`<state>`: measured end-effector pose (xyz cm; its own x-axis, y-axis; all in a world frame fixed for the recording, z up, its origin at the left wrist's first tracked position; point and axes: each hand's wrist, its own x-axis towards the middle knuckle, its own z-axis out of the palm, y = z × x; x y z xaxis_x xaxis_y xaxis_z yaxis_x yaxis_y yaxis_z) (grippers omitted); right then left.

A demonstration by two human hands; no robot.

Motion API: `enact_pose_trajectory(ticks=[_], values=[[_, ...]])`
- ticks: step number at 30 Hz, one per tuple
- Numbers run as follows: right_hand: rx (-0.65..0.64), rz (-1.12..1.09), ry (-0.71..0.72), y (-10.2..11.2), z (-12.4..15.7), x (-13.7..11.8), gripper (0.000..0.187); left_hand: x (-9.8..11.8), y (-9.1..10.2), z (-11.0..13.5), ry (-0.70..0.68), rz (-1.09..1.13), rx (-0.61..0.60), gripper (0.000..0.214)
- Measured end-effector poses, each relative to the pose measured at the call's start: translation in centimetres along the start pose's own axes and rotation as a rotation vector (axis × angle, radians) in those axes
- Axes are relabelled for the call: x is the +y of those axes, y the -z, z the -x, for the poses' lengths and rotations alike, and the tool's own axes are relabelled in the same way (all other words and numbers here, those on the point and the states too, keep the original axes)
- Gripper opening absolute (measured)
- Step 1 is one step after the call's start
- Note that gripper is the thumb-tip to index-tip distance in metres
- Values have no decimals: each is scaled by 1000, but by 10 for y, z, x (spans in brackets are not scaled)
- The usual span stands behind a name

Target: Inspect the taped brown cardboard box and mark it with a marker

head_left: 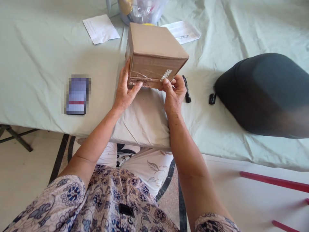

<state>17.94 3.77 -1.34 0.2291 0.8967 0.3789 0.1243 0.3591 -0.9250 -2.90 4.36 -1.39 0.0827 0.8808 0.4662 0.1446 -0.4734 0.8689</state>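
A brown cardboard box stands on the pale green cloth of the table, its near face taped and bearing a small dotted sticker. My left hand grips the box's lower left corner, thumb pressed along the bottom edge. At the lower right edge my right hand pinches the box, with the thumb on the near face and the other fingers curled. Both hands hold the box.
A black marker lies just right of my right hand, its cap farther right. A large dark rounded object fills the right side. A blurred phone-like item lies left. Papers and a plastic bag sit behind.
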Motion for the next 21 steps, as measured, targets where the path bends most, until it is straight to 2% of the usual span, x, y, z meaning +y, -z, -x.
enact_pose_trajectory(ticks=[3, 11, 17, 21], values=[[6, -2, 7, 0, 0, 0, 51, 7, -3, 2, 80, 50, 53, 81], [48, 19, 61, 1, 0, 7, 46, 24, -9, -1, 197, 92, 43, 78], [99, 46, 20, 8, -4, 12, 46, 42, -3, 2, 162, 87, 8, 69], [110, 68, 22, 7, -3, 12, 47, 37, -3, 1, 147, 100, 21, 68]])
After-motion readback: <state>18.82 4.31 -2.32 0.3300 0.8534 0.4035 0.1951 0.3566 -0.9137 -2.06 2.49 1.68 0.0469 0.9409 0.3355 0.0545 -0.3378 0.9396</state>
